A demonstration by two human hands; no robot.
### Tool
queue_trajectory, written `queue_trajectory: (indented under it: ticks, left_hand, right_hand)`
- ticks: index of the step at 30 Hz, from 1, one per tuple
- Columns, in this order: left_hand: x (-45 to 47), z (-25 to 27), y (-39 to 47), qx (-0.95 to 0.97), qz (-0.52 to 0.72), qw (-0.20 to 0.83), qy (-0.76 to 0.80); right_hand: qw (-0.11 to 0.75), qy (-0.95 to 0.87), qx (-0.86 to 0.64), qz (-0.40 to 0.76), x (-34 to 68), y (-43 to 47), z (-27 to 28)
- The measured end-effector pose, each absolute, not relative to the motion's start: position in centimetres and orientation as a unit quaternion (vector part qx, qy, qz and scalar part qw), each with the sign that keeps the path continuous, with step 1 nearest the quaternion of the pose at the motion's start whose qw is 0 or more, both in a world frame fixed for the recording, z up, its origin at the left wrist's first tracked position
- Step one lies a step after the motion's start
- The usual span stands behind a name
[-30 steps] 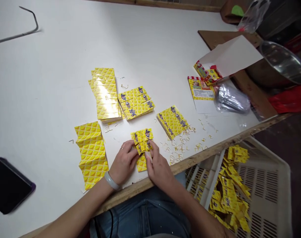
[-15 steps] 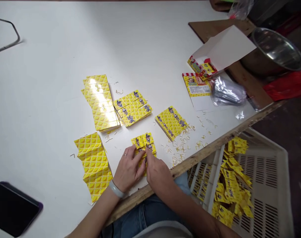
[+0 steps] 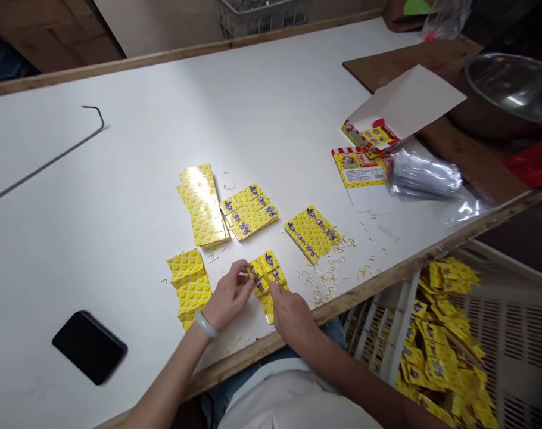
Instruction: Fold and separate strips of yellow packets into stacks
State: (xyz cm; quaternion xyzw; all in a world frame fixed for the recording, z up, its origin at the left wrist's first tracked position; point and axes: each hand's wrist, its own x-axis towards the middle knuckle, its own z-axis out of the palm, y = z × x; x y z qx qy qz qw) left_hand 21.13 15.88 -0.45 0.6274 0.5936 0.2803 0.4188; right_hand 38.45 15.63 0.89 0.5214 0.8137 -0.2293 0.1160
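Observation:
A yellow printed card [image 3: 267, 305] with small blue cartoon figures and cut or fold lines lies near the front edge of the table, between my hands. My left hand [image 3: 226, 300] pinches its left edge with thumb and fingertips. On the other side, my right hand [image 3: 294, 316] is closed at the card's right edge, its fingers curled and partly hidden. Just left of my left hand is a pleated yellow card sheet [image 3: 189, 286]. Beyond my hands lie a tall stack of yellow cards [image 3: 203, 205], a figured card stack [image 3: 249, 213] and another figured stack [image 3: 313, 232].
Small paper offcuts [image 3: 329, 274] litter the table's right front. A phone [image 3: 90, 347] and a bent metal rod [image 3: 52, 159] lie left. An open carton [image 3: 414, 95], clear plastic bags [image 3: 425, 173] and a metal bowl [image 3: 516, 89] stand right. Below, a white crate [image 3: 521, 322] holds yellow pieces.
The view has tilted up, showing the table's far edge. My left hand has shifted to the card's left side, and the hands are farther apart, uncovering more of the card.

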Motion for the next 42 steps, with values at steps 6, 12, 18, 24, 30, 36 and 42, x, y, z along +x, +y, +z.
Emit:
queue_trajectory:
  ticks: [6,12,18,24,30,36,42]
  left_hand:
    - [20.3,0.6,20.0,0.708,0.130,0.396,0.570]
    - [22.0,0.8,21.8,0.767,0.026,0.365,0.527]
    - [21.7,0.4,21.3,0.818,-0.014,0.311,0.483]
    - [21.7,-0.3,20.7,0.859,0.009,0.182,0.478]
    - [21.6,-0.8,18.9,0.862,0.148,0.176,0.452]
    - [22.2,-1.8,14.9,0.813,0.231,0.301,0.441]
    - [23.3,-3.4,14.0,0.809,0.253,0.271,0.457]
  right_hand:
    - [0.078,0.807,0.528,-0.255,38.8,15.5,0.4]
    - [0.042,0.790,0.531,-0.304,39.5,15.6,0.3]
    - [0.026,0.793,0.517,-0.322,40.0,15.4,0.4]
    - [0.044,0.794,0.521,-0.311,39.4,15.5,0.7]
    - [0.043,0.794,0.531,-0.293,39.4,15.6,0.4]
    - [0.007,0.794,0.528,-0.301,39.9,15.2,-0.4]
    - [-0.036,0.793,0.512,-0.329,40.6,14.9,-1.0]
